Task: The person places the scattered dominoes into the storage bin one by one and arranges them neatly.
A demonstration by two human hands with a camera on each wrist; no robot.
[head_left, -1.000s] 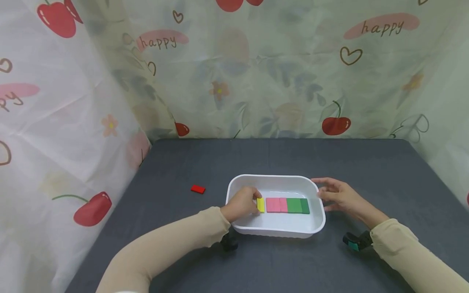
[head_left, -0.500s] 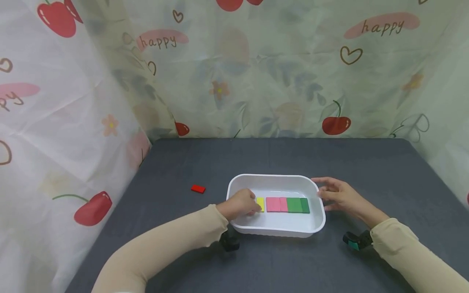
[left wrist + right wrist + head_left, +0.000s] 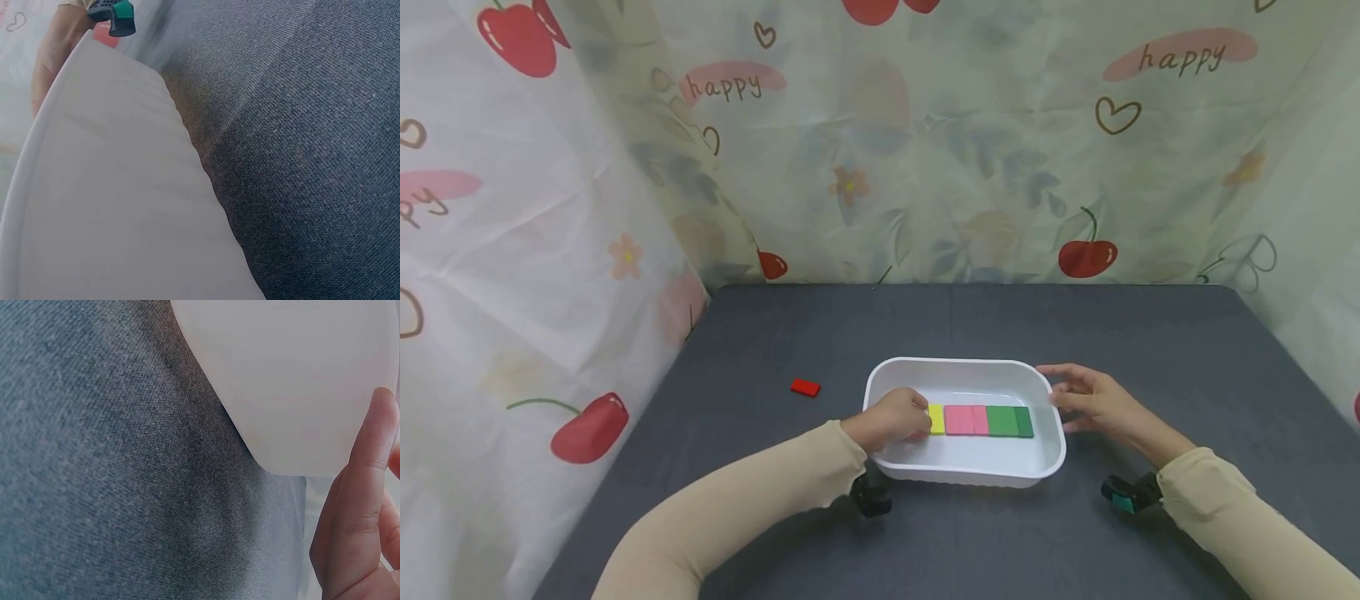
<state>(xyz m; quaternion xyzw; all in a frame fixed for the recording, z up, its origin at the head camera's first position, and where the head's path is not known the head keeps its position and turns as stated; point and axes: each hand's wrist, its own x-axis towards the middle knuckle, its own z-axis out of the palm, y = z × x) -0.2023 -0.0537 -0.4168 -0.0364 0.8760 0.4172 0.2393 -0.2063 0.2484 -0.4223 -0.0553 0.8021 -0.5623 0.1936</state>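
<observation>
A: State the condition of the left hand [image 3: 891, 419].

B: It lies inside the shallow white plastic tray [image 3: 967, 471], fingers curled, fingertips against the left edge of the flat yellow rectangular tile [image 3: 936, 418]. Whether the fingers pinch the tile or only press it cannot be told.

A: And the right hand [image 3: 1093, 402]?

B: Fingers nearly straight and spread, resting at the right outer rim of the tray; it grips nothing. In the right wrist view one fingertip [image 3: 379, 428] lies against the smooth, matte tray wall.

A: Where does the yellow tile sit?

B: On the tray floor, at the left end of a single row. Next come two flat pink tiles [image 3: 966, 419], then two flat green tiles [image 3: 1010, 422], the rightmost a darker green. All lie flat, edge to edge.

A: Tray form?

B: Rectangular, rounded corners, rolled rim, glossy interior.

A: Support surface?

B: A bench covered in dark grey woven cloth [image 3: 1150, 333]; the weave is plainly visible in both wrist views.

A: Other items?

B: One small flat red rectangular tile [image 3: 805, 387] on the cloth, left of the tray and apart from it. Thin, wrinkled sheeting printed with cherries [image 3: 1086, 250] encloses the bench.
</observation>
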